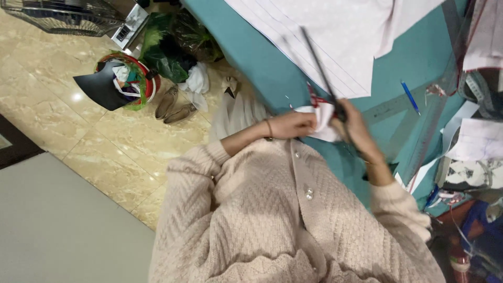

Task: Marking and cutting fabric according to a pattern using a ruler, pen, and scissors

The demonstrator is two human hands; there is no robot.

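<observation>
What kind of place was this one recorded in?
Probably a small tailoring or sewing workroom: white fabric spread on a teal cutting table, long scissors in the right hand, and a clear ruler.

A large sheet of white fabric [335, 36] is spread over a teal table [262, 68], just above the hands. A blue pen [411, 97] and a clear ruler [435, 115] are laid to their right. Well to the left, on the marble floor [63, 115], a basket of scraps [126, 78] is seen, with a pair of beige shoes [175, 106] beside it and dark green bags [173, 47] above them.
</observation>
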